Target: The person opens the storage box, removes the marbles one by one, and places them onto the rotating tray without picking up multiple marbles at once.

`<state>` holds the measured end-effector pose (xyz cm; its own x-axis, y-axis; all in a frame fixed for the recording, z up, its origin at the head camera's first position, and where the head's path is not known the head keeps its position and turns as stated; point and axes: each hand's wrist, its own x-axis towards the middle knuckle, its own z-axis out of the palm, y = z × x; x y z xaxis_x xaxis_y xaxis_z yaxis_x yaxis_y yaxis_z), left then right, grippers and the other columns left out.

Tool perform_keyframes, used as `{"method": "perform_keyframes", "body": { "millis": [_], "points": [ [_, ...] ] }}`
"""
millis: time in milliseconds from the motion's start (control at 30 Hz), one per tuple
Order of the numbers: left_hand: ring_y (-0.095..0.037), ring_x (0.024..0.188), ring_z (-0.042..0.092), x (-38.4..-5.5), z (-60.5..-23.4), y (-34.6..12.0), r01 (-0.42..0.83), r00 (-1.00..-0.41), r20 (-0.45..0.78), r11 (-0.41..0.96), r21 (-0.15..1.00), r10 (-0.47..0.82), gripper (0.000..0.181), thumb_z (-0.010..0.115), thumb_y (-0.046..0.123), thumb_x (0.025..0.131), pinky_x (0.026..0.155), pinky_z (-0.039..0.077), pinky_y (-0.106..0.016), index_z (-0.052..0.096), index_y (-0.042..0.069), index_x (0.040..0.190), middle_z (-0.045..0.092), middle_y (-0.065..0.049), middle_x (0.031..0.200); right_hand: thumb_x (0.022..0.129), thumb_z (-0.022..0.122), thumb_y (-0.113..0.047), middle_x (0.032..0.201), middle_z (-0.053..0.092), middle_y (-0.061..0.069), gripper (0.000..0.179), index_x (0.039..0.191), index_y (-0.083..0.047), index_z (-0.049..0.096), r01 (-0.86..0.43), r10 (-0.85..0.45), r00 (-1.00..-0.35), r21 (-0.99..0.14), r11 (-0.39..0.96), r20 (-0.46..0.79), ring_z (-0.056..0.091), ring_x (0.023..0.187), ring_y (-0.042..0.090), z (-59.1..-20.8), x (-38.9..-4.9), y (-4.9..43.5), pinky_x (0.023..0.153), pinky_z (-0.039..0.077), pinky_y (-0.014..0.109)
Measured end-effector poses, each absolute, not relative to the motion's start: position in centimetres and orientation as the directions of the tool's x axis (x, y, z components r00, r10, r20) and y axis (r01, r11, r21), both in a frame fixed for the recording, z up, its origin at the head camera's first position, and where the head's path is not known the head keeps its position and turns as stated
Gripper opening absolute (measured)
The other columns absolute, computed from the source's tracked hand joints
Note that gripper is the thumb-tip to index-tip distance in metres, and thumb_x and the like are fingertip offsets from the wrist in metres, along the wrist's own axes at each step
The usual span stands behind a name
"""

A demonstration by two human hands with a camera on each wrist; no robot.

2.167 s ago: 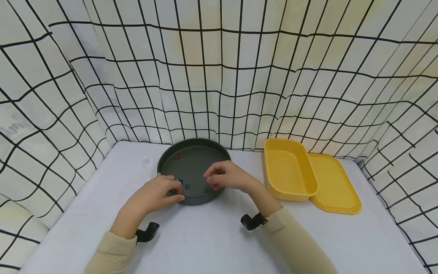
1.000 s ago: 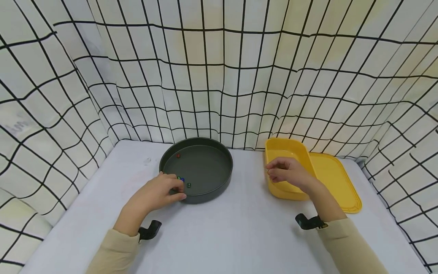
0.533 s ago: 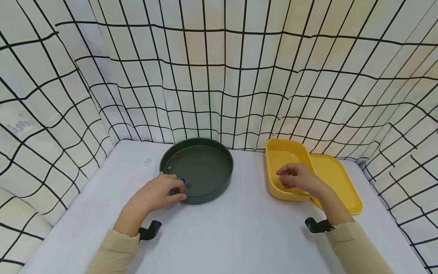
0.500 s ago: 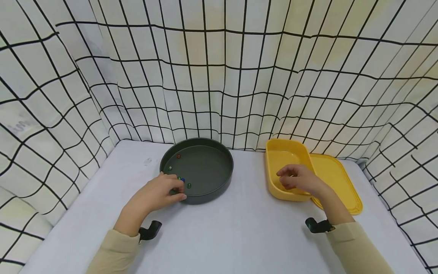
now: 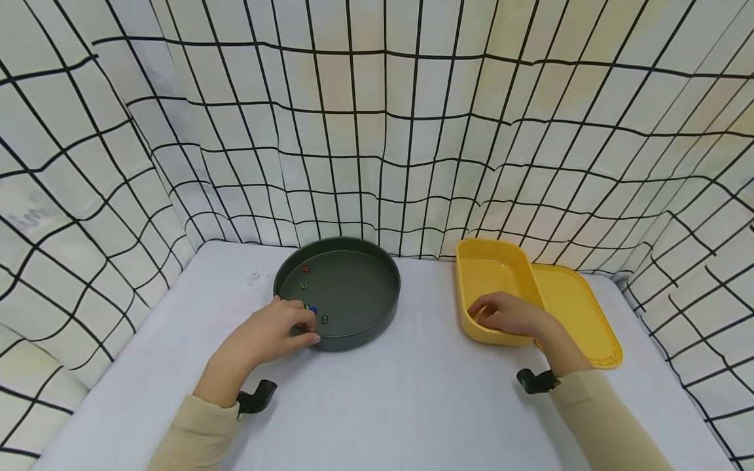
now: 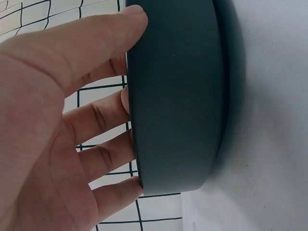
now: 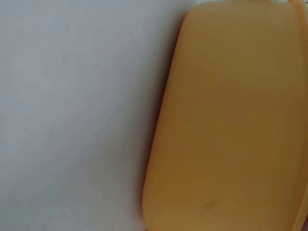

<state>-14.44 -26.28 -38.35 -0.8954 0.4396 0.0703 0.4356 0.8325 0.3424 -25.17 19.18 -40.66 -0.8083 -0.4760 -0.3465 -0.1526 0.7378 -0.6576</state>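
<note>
My left hand (image 5: 268,330) holds the near-left rim of a round dark grey pan (image 5: 359,288). In the left wrist view, the thumb (image 6: 134,21) lies against the pan's outer wall (image 6: 175,106) and the fingers (image 6: 103,115) hook over the rim. Several small marbles lie in the pan: a red marble (image 5: 306,269), a green marble (image 5: 304,286), a blue marble (image 5: 313,310) and another green marble (image 5: 324,319). My right hand (image 5: 506,314) dips into the near end of a yellow box (image 5: 495,265), fingers bent downward. I cannot tell whether its fingertips hold anything.
A flat yellow lid (image 5: 580,314) lies to the right of the box, partly beneath it. White cloth (image 5: 383,399) covers the table. White walls with a black grid (image 5: 383,131) enclose the back and both sides.
My right hand has moved from over the pan to the yellow box and then lower into it. A green marble has rolled slightly rightward in the pan. My left hand stays at the rim.
</note>
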Motion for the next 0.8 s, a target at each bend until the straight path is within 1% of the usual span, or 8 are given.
{"method": "perform_keyframes", "body": {
  "millis": [133, 233, 367, 500, 667, 800],
  "points": [
    [-0.011, 0.075, 0.054, -14.4, -38.4, -26.4, 0.439, -0.894, 0.075, 0.831, 0.341, 0.442, 0.015, 0.079, 0.026, 0.085, 0.106, 0.036, -0.065, 0.067, 0.031, 0.079, 0.053, 0.015, 0.078, 0.093, 0.062, -0.009, 0.090, 0.058, 0.004, 0.019, 0.111, -0.013, 0.069, -0.172, -0.485, -0.795, -0.631, 0.757, -0.365, 0.051, 0.092, 0.022, -40.9, -25.7, 18.4, 0.080, 0.042, 0.034],
    [-0.011, 0.075, 0.053, -14.4, -38.3, -26.4, 0.441, -0.893, 0.079, 0.831, 0.338, 0.442, 0.015, 0.080, 0.026, 0.085, 0.106, 0.037, -0.063, 0.067, 0.031, 0.079, 0.053, 0.015, 0.078, 0.091, 0.062, -0.004, 0.085, 0.056, 0.005, 0.018, 0.108, -0.009, 0.068, -0.201, -0.496, -0.792, -0.615, 0.762, -0.355, 0.051, 0.088, 0.022, -41.1, -26.0, 17.9, 0.077, 0.040, 0.035],
    [-0.011, 0.077, 0.053, -14.4, -38.3, -26.3, 0.434, -0.897, 0.069, 0.835, 0.339, 0.438, 0.015, 0.079, 0.026, 0.085, 0.109, 0.033, -0.065, 0.067, 0.031, 0.079, 0.053, 0.015, 0.079, 0.090, 0.062, 0.000, 0.083, 0.055, 0.004, 0.016, 0.102, -0.010, 0.066, -0.221, -0.482, -0.805, -0.578, 0.785, -0.346, 0.051, 0.085, 0.021, -41.1, -26.1, 17.4, 0.075, 0.039, 0.035],
    [-0.010, 0.078, 0.054, -14.3, -38.2, -26.4, 0.429, -0.898, 0.060, 0.836, 0.342, 0.436, 0.015, 0.079, 0.026, 0.086, 0.109, 0.032, -0.066, 0.067, 0.031, 0.080, 0.054, 0.015, 0.080, 0.089, 0.062, -0.001, 0.082, 0.056, 0.004, 0.013, 0.098, -0.010, 0.066, -0.243, -0.477, -0.814, -0.553, 0.797, -0.331, 0.051, 0.084, 0.021, -40.9, -26.0, 17.1, 0.074, 0.040, 0.034],
    [-0.007, 0.076, 0.053, -14.4, -38.3, -26.4, 0.438, -0.894, 0.073, 0.828, 0.349, 0.442, 0.016, 0.079, 0.026, 0.085, 0.108, 0.033, -0.068, 0.066, 0.032, 0.079, 0.053, 0.015, 0.079, 0.090, 0.062, -0.002, 0.081, 0.059, 0.004, 0.011, 0.097, -0.008, 0.067, -0.222, -0.487, -0.817, -0.609, 0.761, -0.311, 0.054, 0.077, 0.019, -40.7, -26.1, 17.3, 0.070, 0.045, 0.031],
    [-0.006, 0.075, 0.052, -14.4, -38.4, -26.4, 0.449, -0.890, 0.090, 0.822, 0.351, 0.447, 0.017, 0.080, 0.025, 0.085, 0.106, 0.033, -0.069, 0.066, 0.031, 0.079, 0.053, 0.016, 0.078, 0.093, 0.061, -0.006, 0.080, 0.062, 0.005, 0.008, 0.097, -0.005, 0.068, -0.178, -0.468, -0.842, -0.681, 0.711, -0.268, 0.057, 0.072, 0.019, -40.4, -26.2, 17.5, 0.068, 0.051, 0.031]
  ]
}}
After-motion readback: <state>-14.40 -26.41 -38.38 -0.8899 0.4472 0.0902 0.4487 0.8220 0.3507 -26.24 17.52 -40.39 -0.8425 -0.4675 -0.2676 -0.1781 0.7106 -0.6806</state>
